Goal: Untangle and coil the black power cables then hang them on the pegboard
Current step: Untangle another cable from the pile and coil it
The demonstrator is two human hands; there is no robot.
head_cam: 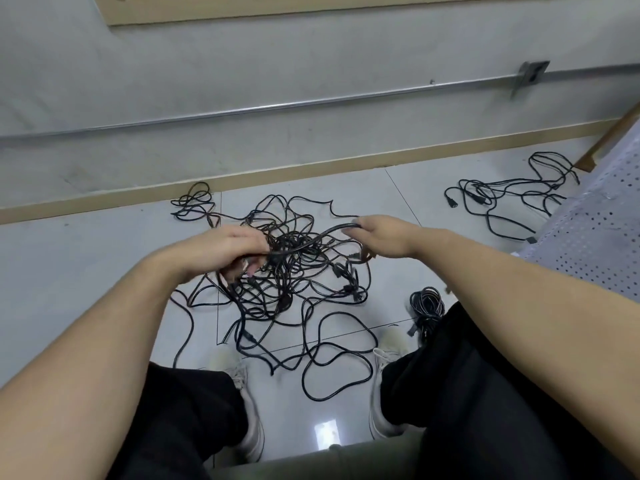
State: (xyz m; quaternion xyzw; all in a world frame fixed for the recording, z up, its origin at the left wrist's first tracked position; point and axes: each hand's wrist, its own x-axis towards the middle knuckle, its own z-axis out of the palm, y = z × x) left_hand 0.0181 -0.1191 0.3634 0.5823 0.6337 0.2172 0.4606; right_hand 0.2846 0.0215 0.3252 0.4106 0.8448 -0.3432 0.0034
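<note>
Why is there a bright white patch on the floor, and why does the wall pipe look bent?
Head view: the patch is a light's glare on the shiny floor tile; the wide-angle lens curves the pipe.

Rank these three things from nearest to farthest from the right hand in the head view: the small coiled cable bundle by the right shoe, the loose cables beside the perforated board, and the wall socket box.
From the right hand:
1. Coiled cable bundle, on the floor just below the hand, by the right shoe.
2. Loose cables, farther right, beside the perforated board.
3. Wall socket box, up on the wall, far right.
</note>
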